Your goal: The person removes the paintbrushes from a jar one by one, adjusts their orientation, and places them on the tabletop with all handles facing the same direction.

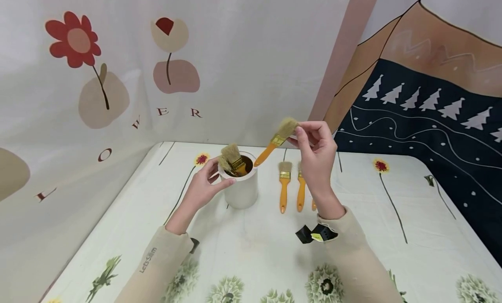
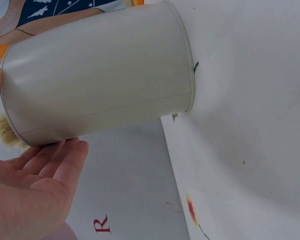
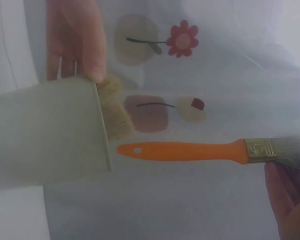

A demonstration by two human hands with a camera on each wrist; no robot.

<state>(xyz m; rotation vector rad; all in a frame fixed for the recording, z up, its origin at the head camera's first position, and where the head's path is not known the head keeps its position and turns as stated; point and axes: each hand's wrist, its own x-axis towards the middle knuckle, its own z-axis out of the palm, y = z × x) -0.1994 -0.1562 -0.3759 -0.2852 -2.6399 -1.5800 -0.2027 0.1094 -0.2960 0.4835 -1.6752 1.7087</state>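
Orange-handled paintbrush [image 1: 276,141] pinched in right hand [image 1: 318,148], left hand [image 1: 204,184] gripped off-white canister [image 1: 242,193], likely steadying it near white table's [image 1: 255,246] far edge.

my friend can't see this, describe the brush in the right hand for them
On the flowered white table, the left hand holds a pale can. Beside it, the right hand pinches a brush near the bristles, orange handle toward the can. Only this brush is in the air; other brushes sit in the can or lie flat.
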